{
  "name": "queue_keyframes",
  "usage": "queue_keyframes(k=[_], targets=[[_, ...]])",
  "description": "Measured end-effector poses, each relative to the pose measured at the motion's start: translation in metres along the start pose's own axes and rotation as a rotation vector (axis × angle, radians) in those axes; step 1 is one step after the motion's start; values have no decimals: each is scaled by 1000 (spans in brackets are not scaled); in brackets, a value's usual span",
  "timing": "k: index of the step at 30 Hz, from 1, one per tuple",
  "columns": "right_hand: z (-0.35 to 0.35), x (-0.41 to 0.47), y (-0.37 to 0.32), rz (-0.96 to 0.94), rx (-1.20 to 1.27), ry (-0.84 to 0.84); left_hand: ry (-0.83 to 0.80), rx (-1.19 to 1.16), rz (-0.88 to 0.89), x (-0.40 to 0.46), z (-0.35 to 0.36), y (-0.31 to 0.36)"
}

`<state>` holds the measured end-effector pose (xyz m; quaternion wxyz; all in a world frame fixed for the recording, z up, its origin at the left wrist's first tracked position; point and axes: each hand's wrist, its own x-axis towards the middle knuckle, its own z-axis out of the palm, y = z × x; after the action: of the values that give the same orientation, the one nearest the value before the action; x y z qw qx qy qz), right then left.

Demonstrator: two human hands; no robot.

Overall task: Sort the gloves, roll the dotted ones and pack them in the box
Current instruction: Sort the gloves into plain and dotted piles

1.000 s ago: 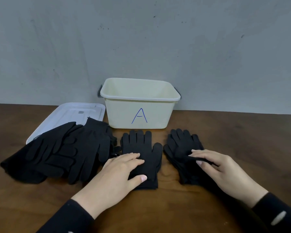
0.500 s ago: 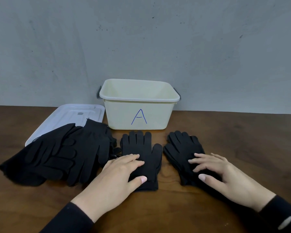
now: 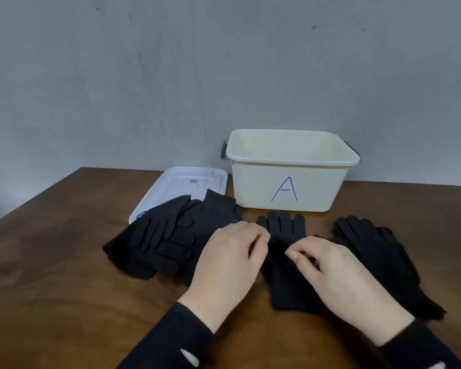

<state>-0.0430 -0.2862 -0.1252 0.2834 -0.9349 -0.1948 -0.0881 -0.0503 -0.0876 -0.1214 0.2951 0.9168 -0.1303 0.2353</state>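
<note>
My right hand [image 3: 338, 272] has left the pile of gloves on the right [image 3: 383, 257] and come across to the middle glove [image 3: 285, 257], where my left hand [image 3: 229, 265] was already pressing flat. Now both hands sit over that one glove, fingers curled inward toward each other at its palm. My left fingers look bent down onto the cloth at its left edge; my right thumb and forefinger look drawn together over its middle. The blur keeps me from saying whether either grip has truly pinched fabric or only touches it, so I cannot tell.

The glove lies flat on the counter [image 3: 64, 262], fingers pointing at the box [image 3: 290, 182], which stands open just behind it with a blue A on its front and nothing visible inside. Its lid [image 3: 181, 187] lies to the left, partly under the heap of dark gloves [image 3: 171, 241].

I take the shift to mean sorting has paused on this glove and I am about to check or roll it. I see no dots on it from here; the cloth reads plain black. Nothing is rolled or packed yet, so the task is at its start.
</note>
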Motion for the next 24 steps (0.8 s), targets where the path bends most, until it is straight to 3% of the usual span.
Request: queue_keyframes(k=[4, 11, 17, 19, 21, 24], targets=[[18, 5, 4, 40, 21, -54, 239, 58, -206, 14, -22, -43], [16, 6, 2, 67, 71, -73, 122, 283, -382, 33, -18, -78], [12, 5, 2, 79, 109, -87, 128, 352, -354, 37, -21, -73], [11, 5, 1, 77, 116, -79, 213, 277, -256, 38, -27, -67], [11, 4, 0, 90, 138, -33, 273, 58, -126, 38, -32, -58], [10, 4, 1, 89, 231, 97, 218, -272, -41, 32, -36, -39]])
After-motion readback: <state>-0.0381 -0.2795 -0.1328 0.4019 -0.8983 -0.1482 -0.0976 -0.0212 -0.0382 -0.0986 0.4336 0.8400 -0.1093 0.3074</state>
